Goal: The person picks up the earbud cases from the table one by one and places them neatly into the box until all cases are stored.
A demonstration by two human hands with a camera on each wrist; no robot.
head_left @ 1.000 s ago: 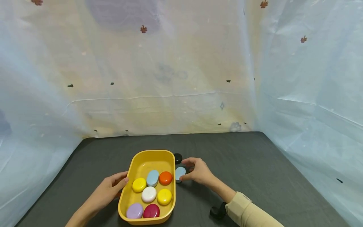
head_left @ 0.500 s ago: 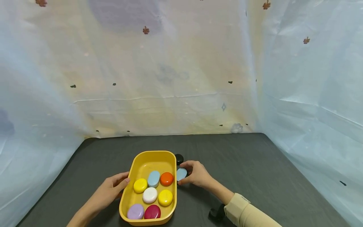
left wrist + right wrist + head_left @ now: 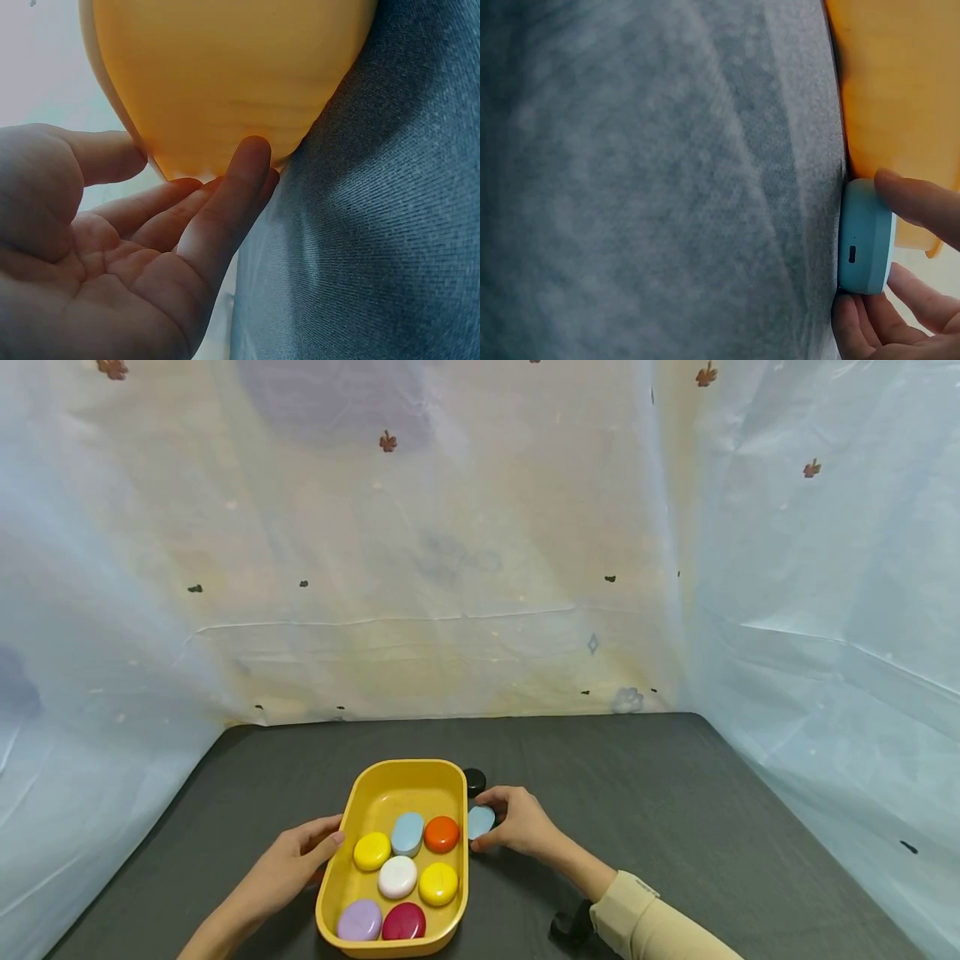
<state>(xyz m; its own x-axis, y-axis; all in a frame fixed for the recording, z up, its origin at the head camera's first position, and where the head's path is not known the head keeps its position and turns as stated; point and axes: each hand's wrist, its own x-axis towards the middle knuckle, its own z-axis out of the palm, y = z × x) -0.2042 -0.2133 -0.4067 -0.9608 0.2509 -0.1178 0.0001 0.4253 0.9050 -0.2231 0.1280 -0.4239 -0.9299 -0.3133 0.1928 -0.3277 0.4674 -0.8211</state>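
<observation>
A yellow plastic bin (image 3: 400, 802) stands on the dark cloth. My left hand (image 3: 288, 862) is at its left side, fingertips and thumb against the outer wall (image 3: 217, 82). On the other side, my right hand (image 3: 525, 823) holds a light-blue oval case (image 3: 481, 821) between thumb and fingers, close beside the bin. A small slot and a pinhole show on the case's side (image 3: 866, 236) in the right wrist view; it looks like an earbud case. Inside the bin lie several rounded cases, among them a light-blue one (image 3: 407, 833), an orange one (image 3: 442, 834) and a white one (image 3: 397, 877).
A round black case (image 3: 475, 782) lies right of the bin, just beyond my right fingertips. Near my right sleeve (image 3: 637, 910) a black object (image 3: 572, 927) shows at the wrist. Pale patterned sheeting (image 3: 465, 543) encloses the dark tabletop (image 3: 675, 827) behind and at the sides.
The view has shifted slightly. My right fingers have moved down a little around the light-blue earbud case, close against the bin. The left hand and the bin's contents look the same.
</observation>
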